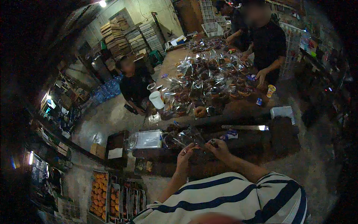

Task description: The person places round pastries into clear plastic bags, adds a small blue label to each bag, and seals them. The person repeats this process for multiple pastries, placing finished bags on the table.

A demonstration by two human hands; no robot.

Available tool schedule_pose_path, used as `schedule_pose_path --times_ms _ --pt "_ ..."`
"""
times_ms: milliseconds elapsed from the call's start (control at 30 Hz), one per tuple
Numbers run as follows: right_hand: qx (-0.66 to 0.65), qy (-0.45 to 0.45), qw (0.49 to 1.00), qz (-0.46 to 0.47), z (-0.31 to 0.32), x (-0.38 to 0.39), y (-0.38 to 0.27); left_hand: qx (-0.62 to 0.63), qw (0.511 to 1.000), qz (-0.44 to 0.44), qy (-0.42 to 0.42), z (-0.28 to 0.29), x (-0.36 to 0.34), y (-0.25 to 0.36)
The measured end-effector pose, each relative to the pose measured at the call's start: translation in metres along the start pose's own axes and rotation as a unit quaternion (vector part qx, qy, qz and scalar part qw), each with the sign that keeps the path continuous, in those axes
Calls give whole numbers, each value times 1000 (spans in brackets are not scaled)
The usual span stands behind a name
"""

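My left hand (185,152) and my right hand (219,146) are raised close together over the near end of a long table (246,108). Both pinch the edges of a clear plastic bag (190,135) that holds something dark. What lies inside the bag is too dim to name. My striped shirt fills the bottom of the view.
Many clear bags of dark baked goods (209,82) cover the table. A white cup (157,99) and a clear flat box (147,139) stand at its left. One person (134,84) sits at the left, two others (266,44) work at the far right. Trays of orange rolls (99,196) lie at lower left.
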State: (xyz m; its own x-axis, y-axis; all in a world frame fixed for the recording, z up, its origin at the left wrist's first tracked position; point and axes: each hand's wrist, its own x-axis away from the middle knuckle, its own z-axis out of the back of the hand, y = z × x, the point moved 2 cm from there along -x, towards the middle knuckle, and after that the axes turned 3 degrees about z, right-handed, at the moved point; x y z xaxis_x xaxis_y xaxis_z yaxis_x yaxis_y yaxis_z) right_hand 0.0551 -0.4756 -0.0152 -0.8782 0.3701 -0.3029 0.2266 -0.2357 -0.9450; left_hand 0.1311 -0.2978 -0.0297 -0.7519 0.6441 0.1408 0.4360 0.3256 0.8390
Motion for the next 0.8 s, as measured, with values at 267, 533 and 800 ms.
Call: schedule_pose_path --times_ms 267,533,800 --pt "326 -239 913 50 52 -72 -17 -393 917 -48 -38 -27 -49 -7" --pt "194 -345 918 -32 54 -70 -43 -281 937 121 -166 -19 -5 25" --pt "-113 -184 974 -70 -11 -2 -24 -41 998 18 -46 23 62 27"
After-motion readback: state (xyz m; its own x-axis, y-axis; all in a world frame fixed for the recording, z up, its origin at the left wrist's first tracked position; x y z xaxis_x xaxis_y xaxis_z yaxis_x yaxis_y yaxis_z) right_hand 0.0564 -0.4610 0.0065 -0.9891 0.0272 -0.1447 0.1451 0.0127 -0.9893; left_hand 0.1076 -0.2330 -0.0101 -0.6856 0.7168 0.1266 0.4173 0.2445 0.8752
